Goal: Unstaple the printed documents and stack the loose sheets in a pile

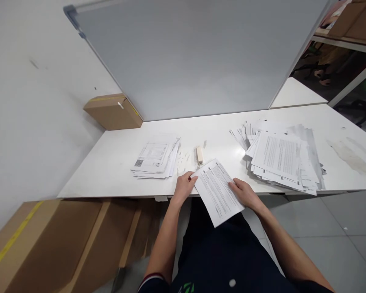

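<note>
A printed sheet of paper (216,191) lies tilted over the front edge of the white table (116,158). My left hand (184,185) pinches its upper left corner between thumb and fingers. My right hand (245,193) grips its right edge with fingers curled on top. A small cream stapler (199,155) stands on the table just beyond the sheet. A neat stack of printed forms (155,158) lies to the left of the stapler. A large loose heap of printed pages (283,158) spreads out to the right.
A grey whiteboard (186,57) leans upright at the back of the table. A small cardboard box (112,110) sits at the back left corner. Large cardboard boxes (57,244) stand on the floor to the left. Shelving with boxes (350,24) is at far right.
</note>
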Available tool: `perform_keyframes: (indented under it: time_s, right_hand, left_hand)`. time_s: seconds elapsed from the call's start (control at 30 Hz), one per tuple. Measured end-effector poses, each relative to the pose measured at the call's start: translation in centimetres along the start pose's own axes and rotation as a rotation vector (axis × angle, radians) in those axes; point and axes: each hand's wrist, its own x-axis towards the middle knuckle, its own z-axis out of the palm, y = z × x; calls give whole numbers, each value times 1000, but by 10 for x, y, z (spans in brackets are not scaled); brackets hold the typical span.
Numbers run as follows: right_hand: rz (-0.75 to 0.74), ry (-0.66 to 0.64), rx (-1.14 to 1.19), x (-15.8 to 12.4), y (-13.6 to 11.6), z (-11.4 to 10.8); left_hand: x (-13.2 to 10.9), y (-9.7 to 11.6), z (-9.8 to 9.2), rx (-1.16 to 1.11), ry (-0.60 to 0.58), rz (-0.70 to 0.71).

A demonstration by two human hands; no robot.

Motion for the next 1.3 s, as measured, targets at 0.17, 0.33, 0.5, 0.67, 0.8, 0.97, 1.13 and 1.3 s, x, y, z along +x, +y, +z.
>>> perform_keyframes:
  time_s: [0.17, 0.33, 0.5, 0.67, 0.8, 0.97, 1.13, 1.3]
  right_hand:
    - [87, 82, 155, -3, 15, 7]
    - [140, 73, 275, 1, 19, 5]
    - [174, 108, 263, 4, 15, 3]
    - [163, 131, 255, 9, 11, 4]
    - [147, 143, 262, 11, 11, 6]
    - [136, 140, 272, 11, 15, 7]
    - [120, 161, 247, 10, 14, 7]
    - [119, 167, 238, 10, 10, 6]
  left_hand:
    - [12, -1, 11, 13, 121, 45]
    - [19, -6, 19, 57, 199, 63]
    - [22, -7, 20, 116, 210, 141]
    - [30, -4, 24, 192, 190, 281]
    - [34, -6, 28, 256, 169, 295]
    - [33, -8, 29, 310, 155, 295]
    - [33, -8, 30, 377, 153, 298]
    - [33, -9, 32, 417, 160, 305]
